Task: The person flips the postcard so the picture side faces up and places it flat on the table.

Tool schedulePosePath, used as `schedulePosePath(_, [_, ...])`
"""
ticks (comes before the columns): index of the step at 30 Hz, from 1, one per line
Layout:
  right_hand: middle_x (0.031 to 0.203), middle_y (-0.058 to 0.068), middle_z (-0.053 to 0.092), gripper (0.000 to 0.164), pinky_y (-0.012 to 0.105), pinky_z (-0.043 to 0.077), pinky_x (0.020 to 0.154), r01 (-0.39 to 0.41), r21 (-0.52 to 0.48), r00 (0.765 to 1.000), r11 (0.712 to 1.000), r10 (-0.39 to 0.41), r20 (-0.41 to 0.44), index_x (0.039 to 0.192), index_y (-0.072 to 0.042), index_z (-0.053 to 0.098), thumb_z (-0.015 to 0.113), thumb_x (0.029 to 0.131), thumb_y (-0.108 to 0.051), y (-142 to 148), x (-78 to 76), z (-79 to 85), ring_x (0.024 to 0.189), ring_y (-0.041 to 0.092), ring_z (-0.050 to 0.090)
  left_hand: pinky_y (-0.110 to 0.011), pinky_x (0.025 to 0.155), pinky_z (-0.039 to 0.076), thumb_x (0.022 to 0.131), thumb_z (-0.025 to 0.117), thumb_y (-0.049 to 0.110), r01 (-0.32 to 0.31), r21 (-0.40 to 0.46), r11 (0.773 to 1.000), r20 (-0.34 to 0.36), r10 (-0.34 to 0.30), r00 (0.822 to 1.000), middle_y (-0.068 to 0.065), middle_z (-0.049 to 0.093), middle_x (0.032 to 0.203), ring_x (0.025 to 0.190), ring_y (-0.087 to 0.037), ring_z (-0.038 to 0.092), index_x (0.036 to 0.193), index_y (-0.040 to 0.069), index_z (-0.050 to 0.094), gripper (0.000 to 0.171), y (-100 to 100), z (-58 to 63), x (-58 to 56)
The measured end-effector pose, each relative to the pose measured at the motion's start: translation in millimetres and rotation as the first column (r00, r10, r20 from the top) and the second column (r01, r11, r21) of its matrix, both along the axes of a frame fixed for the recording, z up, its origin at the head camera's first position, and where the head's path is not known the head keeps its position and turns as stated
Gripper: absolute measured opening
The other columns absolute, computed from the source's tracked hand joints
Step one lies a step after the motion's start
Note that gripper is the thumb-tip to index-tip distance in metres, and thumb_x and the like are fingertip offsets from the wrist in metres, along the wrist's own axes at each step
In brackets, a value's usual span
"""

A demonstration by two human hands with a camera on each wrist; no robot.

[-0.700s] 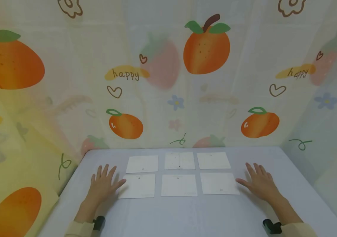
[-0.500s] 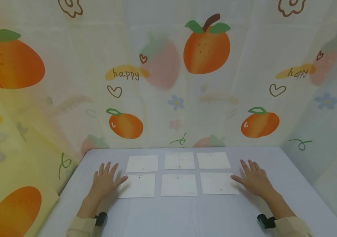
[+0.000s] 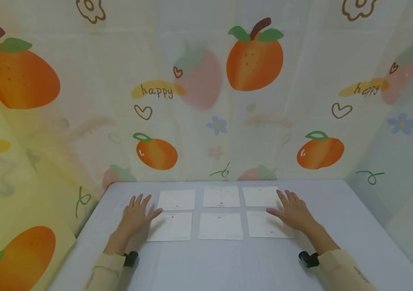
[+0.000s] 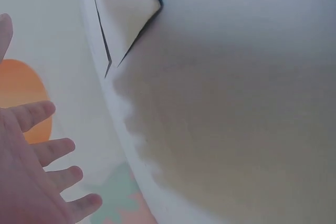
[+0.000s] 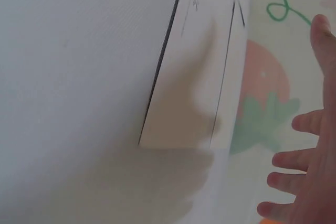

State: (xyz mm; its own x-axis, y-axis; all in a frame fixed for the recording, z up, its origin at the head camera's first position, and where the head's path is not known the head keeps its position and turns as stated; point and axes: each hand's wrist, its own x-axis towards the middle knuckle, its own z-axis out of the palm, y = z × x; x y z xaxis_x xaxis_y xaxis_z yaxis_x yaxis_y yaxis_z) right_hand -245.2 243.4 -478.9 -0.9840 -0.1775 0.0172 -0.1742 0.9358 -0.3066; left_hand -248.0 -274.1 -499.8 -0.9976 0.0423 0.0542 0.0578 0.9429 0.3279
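Observation:
Several white cards lie flat in two rows on the table. My left hand [image 3: 135, 216] is raised beside the front-left card [image 3: 171, 228], fingers spread and holding nothing; its thumb overlaps that card's upper left corner in the head view. Over the right end of the rows hovers my right hand [image 3: 293, 210], also spread and holding nothing. Its thumb and fingers overlap the front-right card [image 3: 264, 226] and the back-right card [image 3: 260, 197]. In the right wrist view the hand's shadow falls across a card [image 5: 178, 103]. The left wrist view shows a card's corner [image 4: 128, 9] beyond the left fingers [image 4: 55, 150].
The front-middle card [image 3: 221, 227], back-middle card [image 3: 221, 197] and back-left card [image 3: 176, 200] lie between the hands. A white cloth covers the table [image 3: 210, 266]. Fruit-printed curtains [image 3: 199, 121] stand behind it and along both sides. Each wrist wears a dark camera mount [image 3: 309, 259].
Both hands have moved inward and slightly forward, the right one farther, so that it now reaches over the right-hand cards. The head view has shifted slightly. The cards have stayed put.

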Motion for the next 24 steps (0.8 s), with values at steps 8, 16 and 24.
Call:
schedulePosePath(8, [0.151, 0.033, 0.032, 0.089, 0.069, 0.025, 0.109, -0.065, -0.032, 0.998, 0.997, 0.064, -0.025, 0.147, 0.002, 0.034, 0.053, 0.089, -0.063, -26, -15.4, 1.7, 0.138, 0.053, 0.028, -0.071, 0.111, 0.016, 0.09, 0.051, 0.063, -0.011, 0.091, 0.996, 0.057, 0.006, 0.998, -0.033, 0.023, 0.155, 0.143, -0.055, 0.013, 0.15, 0.002, 0.032, 0.087, 1, -0.5, -6.0])
schedulePosePath(16, [0.154, 0.031, 0.029, 0.089, 0.068, 0.023, 0.111, -0.095, -0.016, 0.995, 0.995, 0.096, 0.027, 0.151, -0.001, 0.029, 0.049, 0.09, -0.064, -46, -30.6, 10.0, 0.141, 0.051, 0.025, -0.071, 0.111, 0.016, 0.091, 0.049, 0.062, -0.027, 0.092, 0.995, 0.09, 0.019, 0.996, -0.032, 0.021, 0.156, 0.144, -0.054, 0.013, 0.151, 0.003, 0.029, 0.087, 9, 9.6, -15.8])
schedulePosePath(24, [0.155, 0.03, 0.026, 0.089, 0.07, 0.023, 0.109, -0.152, -0.032, 0.984, 0.988, 0.154, 0.084, 0.153, -0.003, 0.024, 0.05, 0.092, -0.061, -60, -38.7, 23.2, 0.142, 0.051, 0.024, -0.072, 0.11, 0.018, 0.093, 0.05, 0.058, -0.027, 0.099, 0.995, 0.077, 0.019, 0.997, -0.033, 0.022, 0.155, 0.143, -0.053, 0.015, 0.151, 0.002, 0.028, 0.084, 15, 21.3, -16.7])
